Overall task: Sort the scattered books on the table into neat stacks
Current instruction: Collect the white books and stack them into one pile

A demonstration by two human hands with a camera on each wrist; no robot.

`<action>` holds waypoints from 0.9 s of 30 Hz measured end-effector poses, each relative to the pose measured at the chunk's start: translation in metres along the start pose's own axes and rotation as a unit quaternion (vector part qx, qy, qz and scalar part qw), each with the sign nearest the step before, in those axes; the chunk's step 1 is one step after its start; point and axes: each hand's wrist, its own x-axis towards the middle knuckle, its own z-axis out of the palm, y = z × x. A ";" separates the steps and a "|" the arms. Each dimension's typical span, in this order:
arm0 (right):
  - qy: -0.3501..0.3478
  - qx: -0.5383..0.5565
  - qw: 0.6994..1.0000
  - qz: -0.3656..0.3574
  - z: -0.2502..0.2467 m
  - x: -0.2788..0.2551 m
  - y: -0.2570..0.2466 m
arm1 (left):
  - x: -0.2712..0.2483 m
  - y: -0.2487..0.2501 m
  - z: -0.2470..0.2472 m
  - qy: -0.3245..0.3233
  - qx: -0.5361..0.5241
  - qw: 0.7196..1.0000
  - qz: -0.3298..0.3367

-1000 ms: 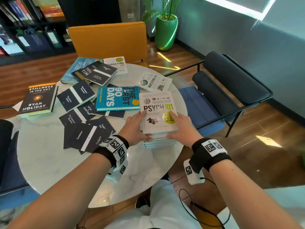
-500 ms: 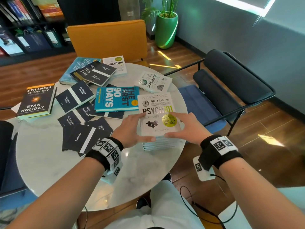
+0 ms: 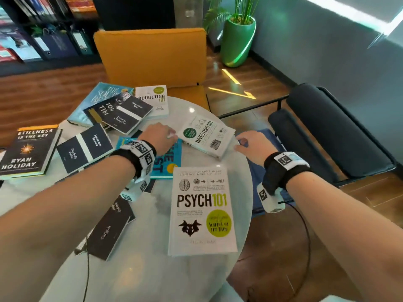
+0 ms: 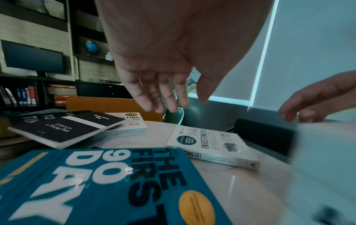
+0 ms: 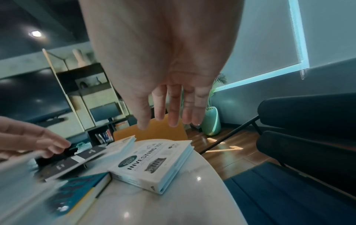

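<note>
I am bringing both hands in on either side of the Investing 101 book point(image 3: 206, 136), which is lying flat and skewed near the far right edge of the worktop point(image 3: 139, 271). The left hand point(image 3: 160, 136) is hovering by its left edge, fingers loosely apart and holding nothing; the right hand point(image 3: 250, 143) is doing likewise at its right corner. I am judging this two-sided approach suits lifting it squarely onto the Psych 101 stack point(image 3: 201, 211) nearer me.
</note>
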 end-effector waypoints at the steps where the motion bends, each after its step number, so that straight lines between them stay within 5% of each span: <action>1: -0.015 -0.017 1.000 0.001 0.002 0.017 0.003 | 0.014 0.003 0.001 -0.014 0.025 1.000 -0.009; 8: -0.090 -0.043 0.995 0.021 0.022 0.105 0.015 | 0.094 0.023 0.035 -0.112 0.109 0.985 -0.072; 17: -0.181 0.015 0.981 0.063 0.038 0.153 0.035 | 0.133 0.033 0.068 -0.127 0.059 0.982 -0.128; 21: -0.164 0.076 0.980 0.089 0.029 0.156 0.040 | 0.138 0.036 0.067 -0.115 0.029 0.985 -0.125; 27: -0.048 0.308 0.945 0.095 0.002 0.131 0.013 | 0.131 0.039 0.053 -0.068 -0.028 0.988 -0.136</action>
